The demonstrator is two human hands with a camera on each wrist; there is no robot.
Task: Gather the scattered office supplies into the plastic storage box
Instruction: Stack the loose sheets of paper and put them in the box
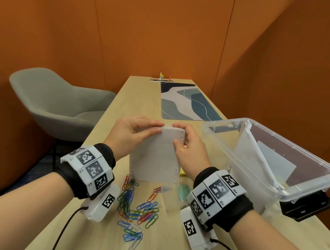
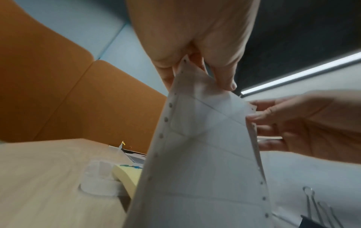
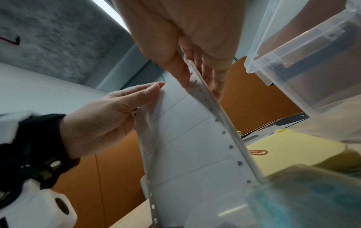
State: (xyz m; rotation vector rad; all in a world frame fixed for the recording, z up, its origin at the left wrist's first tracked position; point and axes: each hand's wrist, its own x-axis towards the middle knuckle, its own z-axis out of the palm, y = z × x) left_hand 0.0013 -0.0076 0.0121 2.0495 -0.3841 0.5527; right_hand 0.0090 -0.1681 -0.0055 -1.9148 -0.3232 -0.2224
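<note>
A stack of white perforated label sheets (image 1: 154,157) stands upright on its lower edge on the wooden table. My left hand (image 1: 156,129) pinches its top left corner and my right hand (image 1: 179,134) pinches its top right edge. The left wrist view shows the left hand (image 2: 195,69) gripping the sheets (image 2: 205,154). In the right wrist view the right hand (image 3: 195,74) grips the punched margin of the sheets (image 3: 185,146). The clear plastic storage box (image 1: 228,123) stands open at the right with white sheets inside. Several coloured paper clips (image 1: 136,206) lie in front of the sheets.
A yellow sticky-note pad (image 3: 293,148) with an orange paper clip (image 3: 257,152) on it lies behind the sheets. A small clear case (image 1: 170,200) and a teal item (image 1: 182,191) lie near my right wrist. A patterned desk mat (image 1: 187,101) lies further back; a grey chair (image 1: 55,102) stands left.
</note>
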